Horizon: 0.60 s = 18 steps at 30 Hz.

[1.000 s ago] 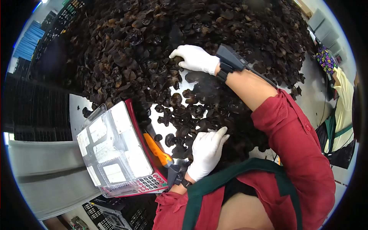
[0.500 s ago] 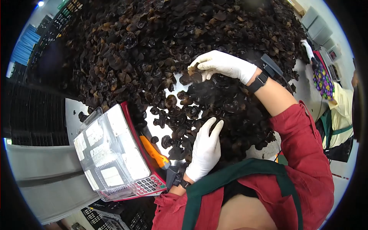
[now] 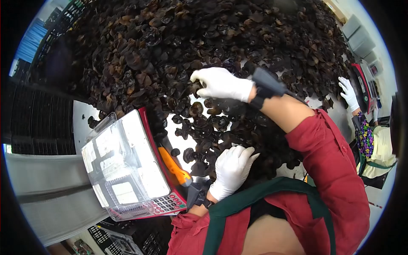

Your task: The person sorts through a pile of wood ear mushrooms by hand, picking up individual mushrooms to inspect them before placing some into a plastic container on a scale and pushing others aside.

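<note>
A large heap of dark dried wood-ear mushrooms [image 3: 204, 38] covers the metal table [image 3: 180, 123]. My right hand [image 3: 221, 83], in a white glove with a black wrist device, lies palm down at the heap's near edge, its fingers curled into the mushrooms. Lower down, my left hand [image 3: 231, 170], also in a white glove, rests flat on a smaller spread of mushrooms [image 3: 212, 127], fingers slightly apart and holding nothing.
A red weighing scale [image 3: 168, 203] with a clear plastic box [image 3: 123, 165] on it sits at the left. An orange-handled tool [image 3: 174, 168] lies beside it. Black crates [image 3: 38, 123] are stacked far left. A co-worker's gloved hand [image 3: 348, 93] is at the right.
My right hand, which held a mushroom lifted off the heap, has turned palm down and dropped back onto the heap's edge. My left hand has curled slightly in place.
</note>
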Each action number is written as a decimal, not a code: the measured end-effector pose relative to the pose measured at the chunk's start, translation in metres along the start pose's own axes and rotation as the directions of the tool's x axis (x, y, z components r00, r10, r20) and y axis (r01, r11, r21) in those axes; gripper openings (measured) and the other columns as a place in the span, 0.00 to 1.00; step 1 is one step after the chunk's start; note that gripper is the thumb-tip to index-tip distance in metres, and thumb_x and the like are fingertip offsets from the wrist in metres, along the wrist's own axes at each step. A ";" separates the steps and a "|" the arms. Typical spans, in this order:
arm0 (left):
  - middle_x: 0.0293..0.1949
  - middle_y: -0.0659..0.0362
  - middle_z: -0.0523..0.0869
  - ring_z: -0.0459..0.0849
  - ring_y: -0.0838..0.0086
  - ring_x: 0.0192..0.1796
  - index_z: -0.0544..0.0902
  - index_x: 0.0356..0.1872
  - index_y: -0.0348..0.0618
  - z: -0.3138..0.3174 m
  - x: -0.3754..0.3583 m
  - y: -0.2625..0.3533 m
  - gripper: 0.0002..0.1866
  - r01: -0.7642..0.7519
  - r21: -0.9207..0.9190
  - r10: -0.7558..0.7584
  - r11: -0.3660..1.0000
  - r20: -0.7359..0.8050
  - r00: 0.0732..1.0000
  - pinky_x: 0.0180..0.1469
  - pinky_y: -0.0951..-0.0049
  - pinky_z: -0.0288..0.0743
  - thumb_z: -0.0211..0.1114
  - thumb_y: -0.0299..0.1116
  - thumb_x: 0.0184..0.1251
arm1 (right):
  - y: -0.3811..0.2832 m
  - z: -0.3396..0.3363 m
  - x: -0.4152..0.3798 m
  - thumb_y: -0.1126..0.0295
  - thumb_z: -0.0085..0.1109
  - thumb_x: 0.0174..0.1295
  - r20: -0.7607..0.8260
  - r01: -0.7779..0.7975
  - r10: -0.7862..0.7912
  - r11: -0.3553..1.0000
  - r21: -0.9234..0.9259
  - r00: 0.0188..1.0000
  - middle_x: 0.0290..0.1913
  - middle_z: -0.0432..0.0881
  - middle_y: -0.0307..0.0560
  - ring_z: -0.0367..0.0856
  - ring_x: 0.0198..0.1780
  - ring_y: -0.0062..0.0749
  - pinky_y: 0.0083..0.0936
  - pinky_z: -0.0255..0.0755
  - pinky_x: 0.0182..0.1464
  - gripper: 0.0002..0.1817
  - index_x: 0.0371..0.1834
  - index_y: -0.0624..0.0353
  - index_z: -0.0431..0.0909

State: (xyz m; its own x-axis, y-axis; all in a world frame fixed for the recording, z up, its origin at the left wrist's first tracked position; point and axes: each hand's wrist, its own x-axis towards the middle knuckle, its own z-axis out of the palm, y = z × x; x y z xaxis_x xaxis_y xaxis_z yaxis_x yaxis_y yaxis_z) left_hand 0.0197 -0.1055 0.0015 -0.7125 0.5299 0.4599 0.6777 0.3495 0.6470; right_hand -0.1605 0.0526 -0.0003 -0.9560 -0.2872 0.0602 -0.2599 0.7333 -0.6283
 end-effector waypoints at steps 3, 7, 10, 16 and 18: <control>0.25 0.60 0.78 0.79 0.65 0.26 0.84 0.36 0.46 0.001 -0.003 -0.001 0.11 0.002 0.016 -0.002 1.000 0.022 1.000 0.29 0.67 0.71 0.76 0.35 0.55 | 0.005 0.014 0.010 0.68 0.64 0.58 -0.074 0.112 -0.134 0.964 -0.243 0.988 0.38 0.88 0.45 0.87 0.42 0.39 0.32 0.78 0.44 0.10 0.43 0.53 0.82; 0.26 0.59 0.79 0.80 0.63 0.26 0.84 0.36 0.45 -0.003 -0.006 0.000 0.10 0.039 -0.009 -0.038 0.999 0.059 0.998 0.29 0.66 0.73 0.75 0.34 0.57 | 0.002 -0.015 0.006 0.66 0.60 0.65 0.230 -0.155 0.078 0.929 0.335 0.970 0.35 0.86 0.45 0.84 0.34 0.27 0.28 0.76 0.39 0.11 0.43 0.61 0.84; 0.29 0.55 0.82 0.84 0.61 0.31 0.85 0.43 0.41 -0.002 -0.004 -0.002 0.12 0.080 -0.138 -0.080 0.987 0.005 0.997 0.33 0.66 0.77 0.74 0.27 0.59 | 0.000 -0.036 -0.009 0.65 0.57 0.70 0.371 -0.289 0.065 0.753 0.591 0.927 0.29 0.80 0.38 0.74 0.28 0.21 0.22 0.70 0.34 0.12 0.42 0.64 0.83; 0.42 0.49 0.89 0.90 0.63 0.44 0.82 0.56 0.37 -0.006 0.001 0.004 0.22 0.217 -0.343 -0.231 0.914 0.000 0.973 0.49 0.71 0.82 0.63 0.12 0.59 | 0.002 -0.057 -0.051 0.60 0.58 0.72 0.388 -0.353 0.030 0.481 0.803 0.921 0.25 0.72 0.32 0.64 0.25 0.17 0.18 0.60 0.29 0.14 0.44 0.61 0.82; 0.41 0.52 0.90 0.90 0.66 0.44 0.84 0.52 0.36 -0.003 -0.004 0.002 0.20 0.279 -0.414 -0.305 0.867 0.002 0.952 0.51 0.73 0.81 0.59 0.11 0.58 | -0.008 -0.066 -0.072 0.62 0.55 0.73 0.326 -0.310 0.048 0.460 0.832 0.944 0.25 0.72 0.33 0.64 0.23 0.19 0.19 0.61 0.28 0.13 0.44 0.61 0.81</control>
State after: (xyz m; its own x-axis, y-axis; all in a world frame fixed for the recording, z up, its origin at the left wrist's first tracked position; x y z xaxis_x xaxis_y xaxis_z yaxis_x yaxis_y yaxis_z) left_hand 0.0228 -0.1091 0.0028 -0.8849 0.3998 0.2389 0.3131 0.1309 0.9406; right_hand -0.0983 0.1079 0.0513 -0.8708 -0.4367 -0.2258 0.2903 -0.0862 -0.9530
